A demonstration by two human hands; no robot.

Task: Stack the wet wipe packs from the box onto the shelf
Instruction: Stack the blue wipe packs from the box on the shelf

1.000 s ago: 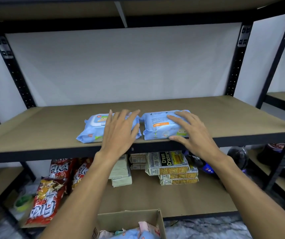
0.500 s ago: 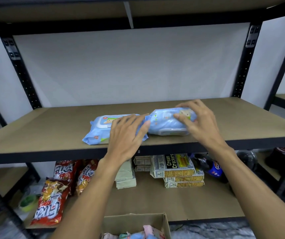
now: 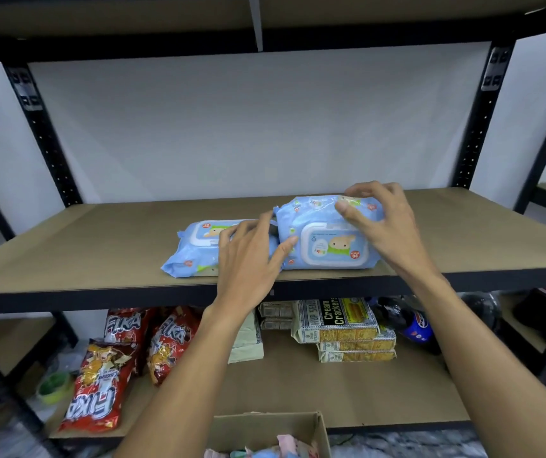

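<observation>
Middle shelf [image 3: 99, 246], brown board on a black steel frame, white wall behind.

Two blue wet wipe packs sit near the front edge, just right of centre.

- Left wet wipe pack [image 3: 195, 252]: lies flat, lid face up, its near corner close to the shelf lip.
- Right wet wipe pack [image 3: 324, 239]: at 3 o'clock of the first and touching it. It is tipped up on its front long edge, with the white flip lid and baby print facing the camera and the print upside down.

Left hand [image 3: 248, 259]: fingers spread and nearly straight, lying over the right end of the left wet wipe pack. Thumb tip touches the lower left edge of the right wet wipe pack. It grips nothing.

Right hand [image 3: 384, 226]: fingers curled over the raised top edge of the right wet wipe pack at about 1 o'clock on it, thumb pressed on the front face. It holds the pack in a pinch.

Cardboard box [image 3: 318, 428]: at 6 o'clock in the frame, on the floor, flaps open, with soft pastel packs partly showing inside.

Lower shelf: red Fika snack bags [image 3: 99, 385] at 8 o'clock. Stacked cream cracker packs [image 3: 337, 322] sit below the right wet wipe pack, with a dark cola bottle [image 3: 407, 322] just beside them at 3 o'clock. A green tape roll [image 3: 53, 386] lies at far left.
</observation>
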